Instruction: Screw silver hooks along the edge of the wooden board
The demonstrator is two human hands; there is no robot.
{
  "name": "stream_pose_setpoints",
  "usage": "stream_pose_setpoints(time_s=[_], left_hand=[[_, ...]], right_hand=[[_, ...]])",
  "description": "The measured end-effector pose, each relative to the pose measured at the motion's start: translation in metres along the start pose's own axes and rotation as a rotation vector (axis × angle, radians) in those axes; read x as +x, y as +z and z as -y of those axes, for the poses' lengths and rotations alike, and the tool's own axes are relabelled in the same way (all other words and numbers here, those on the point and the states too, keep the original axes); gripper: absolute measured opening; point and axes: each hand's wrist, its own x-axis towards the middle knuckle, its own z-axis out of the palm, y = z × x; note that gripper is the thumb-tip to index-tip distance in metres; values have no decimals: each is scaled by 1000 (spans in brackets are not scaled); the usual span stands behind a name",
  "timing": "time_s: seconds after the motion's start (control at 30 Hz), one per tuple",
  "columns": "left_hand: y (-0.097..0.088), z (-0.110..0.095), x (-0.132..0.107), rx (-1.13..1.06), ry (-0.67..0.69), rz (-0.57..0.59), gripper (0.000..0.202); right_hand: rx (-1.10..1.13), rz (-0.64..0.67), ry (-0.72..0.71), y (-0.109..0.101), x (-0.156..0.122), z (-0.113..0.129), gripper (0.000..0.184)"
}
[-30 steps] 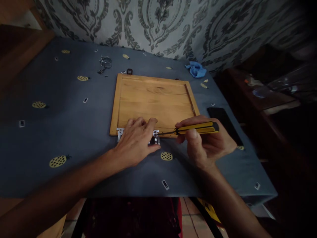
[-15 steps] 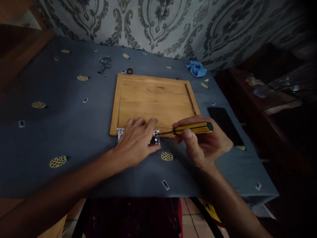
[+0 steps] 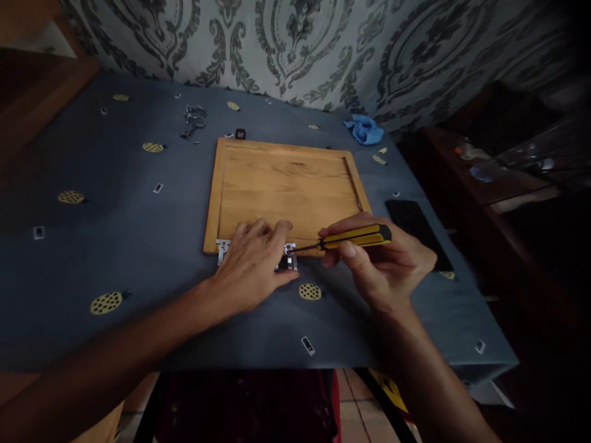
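Observation:
A wooden framed panel (image 3: 286, 178) lies flat on the cloth-covered table. Shiny metal fittings (image 3: 223, 247) sit along its near edge, partly covered by my left hand (image 3: 253, 261). That hand's fingers curl over the edge and the thumb reaches below it, beside the right-hand fitting (image 3: 290, 257). In my right hand (image 3: 385, 258) is a yellow and black screwdriver (image 3: 355, 237), pinched between thumb and fingers. Its shaft points left, and the tip meets the right-hand fitting. Any screw under the tip is too small to make out.
Loose metal hardware (image 3: 194, 120) lies at the back left. A crumpled blue cloth (image 3: 365, 129) is at the back right. Beside my right hand is a black phone (image 3: 418, 231). Small dark catches (image 3: 241, 133) show at the panel's far edge. A patterned wall stands behind the table (image 3: 138, 258).
The screwdriver handle has turned slightly and shifted a little left, with the tip still at the fitting. My left hand keeps its place. The whole view has moved slightly.

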Motion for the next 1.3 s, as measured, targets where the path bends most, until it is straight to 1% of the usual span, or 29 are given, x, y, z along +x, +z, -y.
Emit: stream_pose_setpoints(time_s=[0.1, 0.2, 0.37, 0.57, 0.7, 0.93, 1.13, 1.23, 1.27, 1.3], left_hand=[[-1, 0, 0, 6, 1, -3, 57], [-1, -1, -1, 6, -1, -5, 57], [0, 0, 0, -1, 0, -20, 55], [1, 0, 0, -14, 4, -24, 56], [0, 0, 0, -13, 4, -13, 57], [-2, -1, 0, -16, -2, 10, 57], [0, 0, 0, -7, 4, -8, 59], [2, 1, -1, 4, 6, -21, 58], [2, 1, -1, 5, 7, -25, 57], [3, 2, -1, 5, 10, -28, 56]], right_hand=[[-39, -12, -26, 2, 0, -1, 8], [-56, -22, -46, 2, -1, -1, 6], [-81, -48, -10, 3, -4, -1, 6], [-108, -58, -24, 4, -5, -1, 8], [-113, -54, -54, 5, -4, 1, 10], [-116, -58, -81, 4, -4, -2, 6], [-123, -127, -92, 4, -10, -8, 9], [-205, -117, -210, 5, -11, -8, 9], [-224, -133, -254, 4, -10, -7, 9], [-233, -150, -262, 4, -10, -6, 10]])
